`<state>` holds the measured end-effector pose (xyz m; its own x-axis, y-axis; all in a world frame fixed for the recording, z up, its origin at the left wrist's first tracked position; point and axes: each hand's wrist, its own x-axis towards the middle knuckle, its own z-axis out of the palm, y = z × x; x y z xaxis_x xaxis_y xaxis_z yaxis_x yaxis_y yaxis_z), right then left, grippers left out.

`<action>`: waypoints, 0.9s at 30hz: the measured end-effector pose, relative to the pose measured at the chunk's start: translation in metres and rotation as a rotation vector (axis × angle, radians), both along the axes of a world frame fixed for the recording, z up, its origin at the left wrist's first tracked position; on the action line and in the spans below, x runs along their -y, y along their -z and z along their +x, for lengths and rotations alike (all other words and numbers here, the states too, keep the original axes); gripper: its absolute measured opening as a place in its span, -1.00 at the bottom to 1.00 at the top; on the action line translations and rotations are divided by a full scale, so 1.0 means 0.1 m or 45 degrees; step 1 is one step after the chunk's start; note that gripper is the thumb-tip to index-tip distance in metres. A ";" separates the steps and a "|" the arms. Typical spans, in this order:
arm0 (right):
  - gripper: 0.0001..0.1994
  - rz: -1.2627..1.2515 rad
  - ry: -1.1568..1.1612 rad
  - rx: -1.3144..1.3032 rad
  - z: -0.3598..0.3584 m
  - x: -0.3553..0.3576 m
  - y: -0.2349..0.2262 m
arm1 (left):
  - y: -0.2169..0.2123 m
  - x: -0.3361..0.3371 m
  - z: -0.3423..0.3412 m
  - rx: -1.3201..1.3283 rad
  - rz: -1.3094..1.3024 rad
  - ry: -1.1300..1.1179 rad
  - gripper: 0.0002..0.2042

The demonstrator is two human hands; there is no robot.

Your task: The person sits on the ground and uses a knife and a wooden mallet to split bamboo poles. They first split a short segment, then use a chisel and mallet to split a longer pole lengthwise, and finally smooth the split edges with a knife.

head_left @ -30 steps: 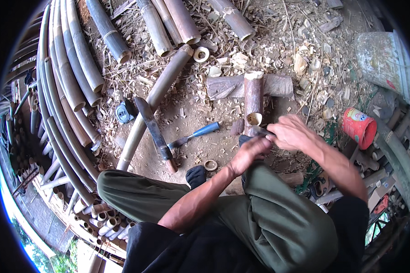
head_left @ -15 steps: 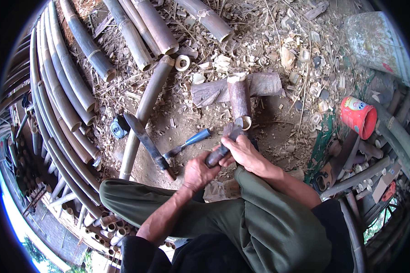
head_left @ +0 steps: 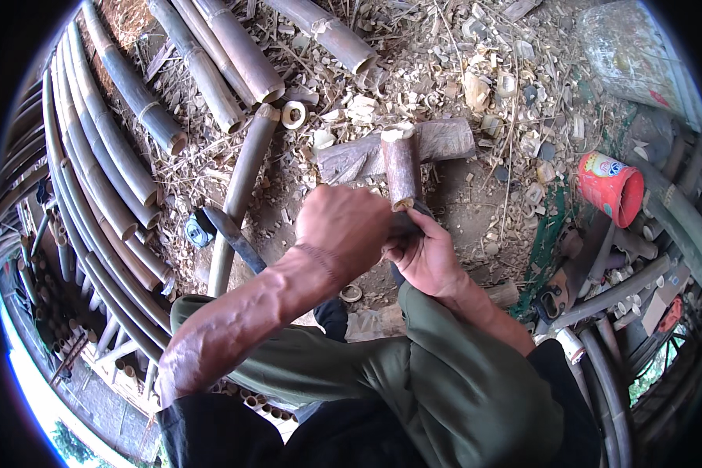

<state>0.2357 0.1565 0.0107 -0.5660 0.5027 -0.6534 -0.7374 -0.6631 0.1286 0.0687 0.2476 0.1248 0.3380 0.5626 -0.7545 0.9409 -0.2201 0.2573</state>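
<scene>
My left hand is closed in a fist, its back toward me. It hides whatever the fingers hold. Close to its right, my right hand is closed round a dark, short, stick-like piece, whose left end disappears behind the left hand. Just beyond the fingers is a short bamboo section, propped across a wooden block; its near end is partly covered. A pale bamboo ring lies below my left wrist. A long dark knife rests across a bamboo pole, left of the left hand.
A blue tape measure lies by the knife. Long bamboo poles fill the left side. A red bucket, a saw and a large pale drum stand or lie rightward. Wood chips cover the ground.
My left hand has moved up and forward from the dark piece's lower end, its forearm now spanning the middle. The blue-handled tool on the ground no longer shows. A bamboo ring has come into sight.
</scene>
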 end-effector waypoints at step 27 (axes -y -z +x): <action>-0.75 1.201 -1.463 1.484 0.42 0.46 0.26 | 0.88 1.94 0.52 0.513 -0.295 -1.232 -0.55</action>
<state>0.2774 0.1101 -0.0158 -0.3793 0.6279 -0.6796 0.6166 -0.3760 -0.6916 0.1211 0.0537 0.0373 0.0734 0.5822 -0.8097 0.5259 0.6673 0.5274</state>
